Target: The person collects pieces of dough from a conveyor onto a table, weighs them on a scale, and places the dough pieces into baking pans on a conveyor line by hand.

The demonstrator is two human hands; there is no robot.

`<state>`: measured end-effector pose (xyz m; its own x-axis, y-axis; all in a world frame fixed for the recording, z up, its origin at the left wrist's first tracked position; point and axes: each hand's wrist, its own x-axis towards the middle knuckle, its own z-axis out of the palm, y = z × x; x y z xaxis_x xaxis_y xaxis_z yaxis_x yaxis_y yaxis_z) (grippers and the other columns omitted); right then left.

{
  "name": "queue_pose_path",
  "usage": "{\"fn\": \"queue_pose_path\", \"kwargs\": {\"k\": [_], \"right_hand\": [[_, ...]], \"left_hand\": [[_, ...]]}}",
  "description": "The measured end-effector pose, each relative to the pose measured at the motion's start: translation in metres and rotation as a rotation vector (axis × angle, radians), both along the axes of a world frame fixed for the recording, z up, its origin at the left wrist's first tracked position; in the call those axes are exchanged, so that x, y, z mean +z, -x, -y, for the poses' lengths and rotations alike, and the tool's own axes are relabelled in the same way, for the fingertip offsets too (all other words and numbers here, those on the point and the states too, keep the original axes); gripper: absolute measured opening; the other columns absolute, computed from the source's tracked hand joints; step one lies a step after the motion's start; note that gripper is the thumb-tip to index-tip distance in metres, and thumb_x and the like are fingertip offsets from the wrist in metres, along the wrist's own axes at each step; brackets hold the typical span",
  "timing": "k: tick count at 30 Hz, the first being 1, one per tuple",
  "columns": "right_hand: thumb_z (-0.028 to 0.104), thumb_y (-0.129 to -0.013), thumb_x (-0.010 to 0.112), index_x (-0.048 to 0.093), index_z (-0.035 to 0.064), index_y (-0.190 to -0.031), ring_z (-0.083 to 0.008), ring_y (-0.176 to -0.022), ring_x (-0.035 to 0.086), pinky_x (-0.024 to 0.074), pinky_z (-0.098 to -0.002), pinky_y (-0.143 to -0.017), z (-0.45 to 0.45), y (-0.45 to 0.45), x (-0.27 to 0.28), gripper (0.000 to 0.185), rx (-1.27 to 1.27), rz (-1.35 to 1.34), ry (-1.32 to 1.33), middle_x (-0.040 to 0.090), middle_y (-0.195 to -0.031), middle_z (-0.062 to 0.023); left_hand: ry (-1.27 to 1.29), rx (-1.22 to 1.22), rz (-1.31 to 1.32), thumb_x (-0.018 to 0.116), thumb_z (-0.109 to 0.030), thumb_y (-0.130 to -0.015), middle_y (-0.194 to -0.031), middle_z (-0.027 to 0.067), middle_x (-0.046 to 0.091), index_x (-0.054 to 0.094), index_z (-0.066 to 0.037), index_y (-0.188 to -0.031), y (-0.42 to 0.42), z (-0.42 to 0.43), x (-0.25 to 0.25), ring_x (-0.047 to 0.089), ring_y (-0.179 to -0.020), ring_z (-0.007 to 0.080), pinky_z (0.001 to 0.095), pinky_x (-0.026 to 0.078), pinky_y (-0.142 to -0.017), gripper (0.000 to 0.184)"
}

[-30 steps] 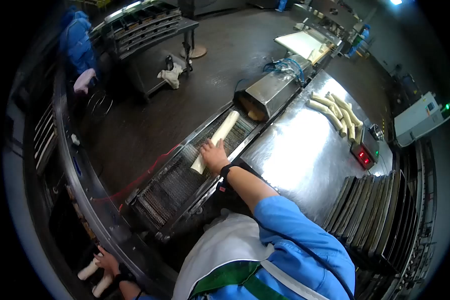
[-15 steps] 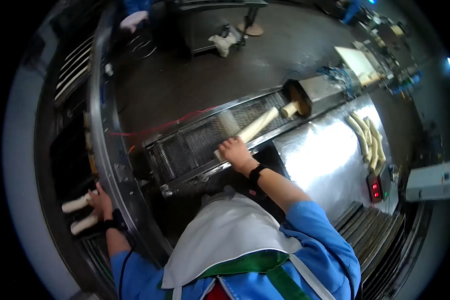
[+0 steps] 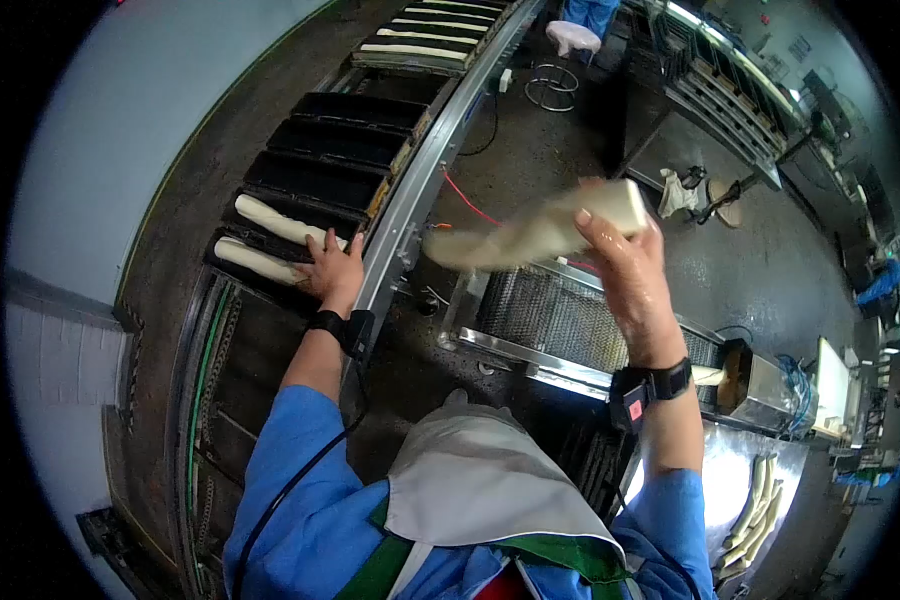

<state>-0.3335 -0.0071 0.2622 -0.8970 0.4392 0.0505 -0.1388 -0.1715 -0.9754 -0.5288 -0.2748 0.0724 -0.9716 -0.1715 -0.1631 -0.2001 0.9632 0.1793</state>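
Observation:
My right hand (image 3: 630, 270) is wrapped round one end of a pale dough roll (image 3: 540, 232), held in the air above the mesh conveyor (image 3: 550, 315); its far end, blurred, points left. On the left, my left hand (image 3: 332, 270) has its fingers spread over the right ends of two dough strips, an upper strip (image 3: 275, 220) and a lower strip (image 3: 255, 260). Both strips lie in slots of a black tray (image 3: 355, 220). Contact between the left fingers and the strips looks close.
A metal rail (image 3: 410, 200) runs beside the trays. Farther up, another tray holds several dough strips (image 3: 420, 50). More dough rolls (image 3: 755, 515) lie on the steel table (image 3: 715, 460) at lower right. A person in blue (image 3: 592, 14) is at the top, near a pink stool (image 3: 573, 38).
The view has turned toward the trays. My right hand has lifted the dough roll off the conveyor and carried it left. My left hand remains at the two strips, fingers spread.

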Motion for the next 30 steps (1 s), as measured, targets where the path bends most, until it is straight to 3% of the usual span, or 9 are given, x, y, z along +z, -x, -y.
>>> {"fn": "queue_pose_path", "kwargs": {"k": [1,3,7,12,15,17,20,26,30], "right_hand": [[0.009,-0.079,0.072,0.039,-0.0009,-0.134,-0.0237,-0.105,0.059,0.0492,-0.0352,-0.093,0.009,0.009,0.007,0.064,0.160,-0.068,0.214,0.055,-0.120,-0.0160],[0.003,-0.080,0.069,0.024,0.0025,-0.144,-0.0274,-0.118,0.051,0.0451,-0.0367,-0.100,0.023,0.019,0.002,0.078,0.357,-0.194,0.340,0.043,-0.135,-0.0179],[-0.001,-0.073,0.071,0.022,0.0035,-0.145,-0.0329,-0.133,0.035,0.0361,-0.0425,-0.107,0.031,0.013,-0.013,0.087,0.454,-0.231,0.274,0.024,-0.148,-0.0225],[0.003,-0.077,0.068,0.031,0.0056,-0.142,-0.0327,-0.136,0.030,0.0349,-0.0416,-0.107,-0.027,-0.027,-0.098,0.075,0.270,0.264,-0.285,0.027,-0.148,-0.0189],[0.016,-0.070,0.074,0.032,0.0054,-0.140,-0.0402,-0.134,0.027,0.0301,-0.0449,-0.110,-0.089,-0.082,-0.186,0.083,0.219,0.726,-1.177,0.026,-0.146,-0.0219],[0.016,-0.068,0.074,0.028,0.0054,-0.141,-0.0446,-0.135,0.022,0.0289,-0.0500,-0.108,-0.131,-0.131,-0.247,0.088,0.246,1.052,-1.493,0.028,-0.145,-0.0219],[0.019,-0.066,0.077,0.036,0.0066,-0.133,-0.0388,-0.136,0.025,0.0325,-0.0551,-0.103,-0.150,-0.195,-0.255,0.079,0.124,1.424,-1.361,0.038,-0.138,-0.0154],[0.013,-0.071,0.070,0.059,0.0094,-0.101,-0.0310,-0.109,0.050,0.0456,-0.0496,-0.086,-0.143,-0.207,-0.245,0.032,-0.050,1.276,-1.697,0.055,-0.107,-0.0089],[0.007,-0.068,0.065,0.065,0.0093,-0.095,-0.0358,-0.095,0.058,0.0511,-0.0431,-0.078,-0.143,-0.172,-0.229,0.027,-0.108,1.084,-1.479,0.058,-0.099,-0.0149]], "left_hand": [[0.001,0.007,-0.001,0.033,-0.066,-0.088,-0.153,0.0124,0.013,0.029,-0.023,-0.145,-0.001,0.000,0.001,0.012,-0.133,0.0538,0.0658,0.023,-0.106,0.071],[-0.001,0.010,-0.040,0.040,-0.061,-0.089,-0.153,0.0096,0.014,0.035,-0.025,-0.142,-0.004,0.003,0.001,0.012,-0.134,0.0528,0.0672,0.021,-0.104,0.064],[0.012,0.020,-0.019,0.040,-0.061,-0.089,-0.152,0.0099,0.016,0.034,-0.024,-0.142,-0.011,0.004,0.009,0.011,-0.135,0.0526,0.0664,0.022,-0.105,0.065],[-0.038,0.008,-0.054,0.040,-0.061,-0.089,-0.152,0.0101,0.016,0.035,-0.025,-0.142,0.000,0.015,-0.016,0.013,-0.134,0.0525,0.0662,0.023,-0.104,0.065],[0.002,-0.001,-0.067,0.040,-0.060,-0.089,-0.152,0.0102,0.015,0.035,-0.024,-0.142,-0.006,0.010,-0.008,0.014,-0.134,0.0529,0.0662,0.023,-0.104,0.064],[0.028,-0.022,-0.067,0.040,-0.060,-0.089,-0.152,0.0104,0.015,0.034,-0.024,-0.142,-0.006,0.011,-0.007,0.013,-0.134,0.0528,0.0655,0.023,-0.105,0.064],[-0.009,-0.024,-0.067,0.039,-0.060,-0.090,-0.152,0.0117,0.015,0.034,-0.022,-0.143,-0.004,0.012,-0.011,0.012,-0.134,0.0538,0.0656,0.023,-0.105,0.065],[0.024,-0.012,-0.074,0.039,-0.061,-0.090,-0.152,0.0104,0.016,0.035,-0.025,-0.142,-0.009,0.009,-0.003,0.014,-0.134,0.0529,0.0683,0.020,-0.104,0.063],[0.027,0.035,-0.023,0.039,-0.061,-0.089,-0.152,0.0094,0.017,0.035,-0.026,-0.142,-0.018,0.008,0.011,0.013,-0.134,0.0524,0.0676,0.021,-0.104,0.063]]}}
